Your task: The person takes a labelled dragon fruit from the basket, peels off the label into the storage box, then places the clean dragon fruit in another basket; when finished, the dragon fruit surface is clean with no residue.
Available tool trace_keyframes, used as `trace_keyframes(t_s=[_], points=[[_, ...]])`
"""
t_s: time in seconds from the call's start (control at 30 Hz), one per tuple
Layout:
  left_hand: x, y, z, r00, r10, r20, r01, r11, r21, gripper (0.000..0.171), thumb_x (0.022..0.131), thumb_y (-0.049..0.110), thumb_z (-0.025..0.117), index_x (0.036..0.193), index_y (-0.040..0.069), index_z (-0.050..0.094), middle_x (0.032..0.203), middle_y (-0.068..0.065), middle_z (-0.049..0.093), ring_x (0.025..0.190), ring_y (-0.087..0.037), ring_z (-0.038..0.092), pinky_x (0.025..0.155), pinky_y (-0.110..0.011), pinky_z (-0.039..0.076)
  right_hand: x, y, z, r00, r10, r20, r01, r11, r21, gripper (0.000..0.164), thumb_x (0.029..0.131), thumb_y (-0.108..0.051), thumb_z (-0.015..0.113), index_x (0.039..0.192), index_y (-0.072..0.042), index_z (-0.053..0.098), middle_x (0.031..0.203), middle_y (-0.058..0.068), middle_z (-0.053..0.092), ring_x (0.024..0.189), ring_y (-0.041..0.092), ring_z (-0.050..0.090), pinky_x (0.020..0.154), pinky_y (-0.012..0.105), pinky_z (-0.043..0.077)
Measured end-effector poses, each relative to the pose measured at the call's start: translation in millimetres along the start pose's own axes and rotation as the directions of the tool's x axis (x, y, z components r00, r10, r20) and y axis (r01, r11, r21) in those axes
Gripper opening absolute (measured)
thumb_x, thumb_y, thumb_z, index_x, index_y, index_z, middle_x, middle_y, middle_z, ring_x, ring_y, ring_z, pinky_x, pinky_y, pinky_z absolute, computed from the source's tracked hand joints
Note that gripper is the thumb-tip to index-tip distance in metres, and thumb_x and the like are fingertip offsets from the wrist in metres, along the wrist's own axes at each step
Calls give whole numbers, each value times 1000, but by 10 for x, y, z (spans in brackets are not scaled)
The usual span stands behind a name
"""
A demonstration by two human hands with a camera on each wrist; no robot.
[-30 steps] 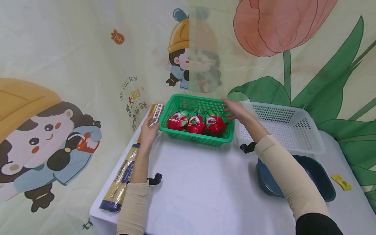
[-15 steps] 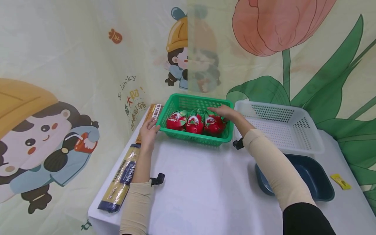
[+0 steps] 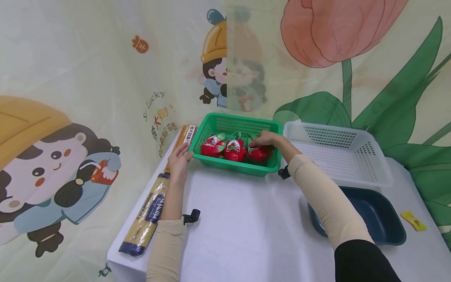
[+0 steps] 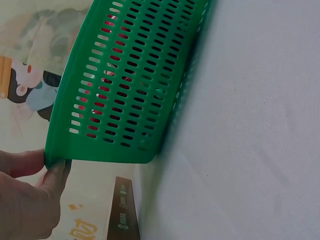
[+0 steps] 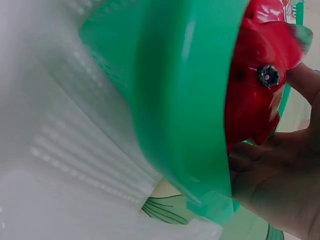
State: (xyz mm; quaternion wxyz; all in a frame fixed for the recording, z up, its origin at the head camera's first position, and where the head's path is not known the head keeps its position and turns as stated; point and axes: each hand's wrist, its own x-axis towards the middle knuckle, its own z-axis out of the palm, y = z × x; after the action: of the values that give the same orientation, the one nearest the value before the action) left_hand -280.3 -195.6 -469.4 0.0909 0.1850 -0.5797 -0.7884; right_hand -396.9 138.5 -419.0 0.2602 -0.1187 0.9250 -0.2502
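Three shiny red dragon fruits with green tips and labels lie in a row in a green plastic basket (image 3: 232,169). My right hand (image 3: 267,138) reaches over the basket's right side and grips the rightmost dragon fruit (image 3: 260,154); in the right wrist view its thumb and fingers curl around that dragon fruit (image 5: 255,95), whose dark end shows. The middle dragon fruit (image 3: 234,152) and the left one (image 3: 212,147) sit beside it. At the basket's left front corner, my left hand (image 3: 179,158) pinches the rim between thumb and fingers, seen closely in the left wrist view.
A white perforated basket (image 3: 382,172) stands right of the green one, with a dark blue basin (image 3: 399,235) in front. A small yellow packet (image 3: 413,221) lies far right. Along the left table edge lie a spaghetti pack (image 3: 143,215) and an orange-brown box (image 3: 184,135).
My right hand has moved left and down from the basket's right rim onto the rightmost dragon fruit and taken hold of it. The left hand stays at the basket corner.
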Motion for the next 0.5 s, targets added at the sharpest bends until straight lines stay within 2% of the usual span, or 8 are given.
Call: trace_keyframes(t_s=[0.07,0.2,0.3,0.4,0.5], points=[[-5,-2,-1,1000,-3,-6,3,1000,-3,57,97,-9,64,151,4,53,151,-13,58,135,-22,58,105,-27,53,9,-6,4,1000,15,-7,-15,1000,22,50,96,-45,68,108,2,60,117,18,56,109,28,52,89,36,50],[-4,-9,5,1000,-2,-14,2,1000,-2,56,97,-9,64,150,5,54,149,-12,59,135,-21,59,104,-26,54,7,-17,11,997,67,-38,-62,991,121,43,94,-41,74,102,-2,57,112,14,54,106,27,51,85,35,50],[-2,-17,13,1000,4,-9,-4,1000,-5,56,96,-10,64,150,5,55,148,-12,60,134,-22,59,103,-26,54,-15,-27,5,993,101,-53,-91,981,174,38,92,-38,76,90,-6,55,104,11,54,102,26,52,83,36,53],[4,-19,13,1000,11,-1,-11,1000,-8,56,96,-11,64,150,4,55,149,-13,60,135,-23,59,104,-26,54,-41,-37,-14,992,105,-67,-91,979,181,43,91,-38,79,73,-12,50,85,5,52,90,23,51,76,35,51],[9,-12,6,1000,14,3,-14,1000,-7,56,96,-11,63,150,3,54,148,-13,60,135,-22,58,104,-26,53,-54,-20,-30,993,79,-91,-61,982,180,54,88,-40,82,60,-17,42,65,-2,42,71,17,46,66,33,46]])
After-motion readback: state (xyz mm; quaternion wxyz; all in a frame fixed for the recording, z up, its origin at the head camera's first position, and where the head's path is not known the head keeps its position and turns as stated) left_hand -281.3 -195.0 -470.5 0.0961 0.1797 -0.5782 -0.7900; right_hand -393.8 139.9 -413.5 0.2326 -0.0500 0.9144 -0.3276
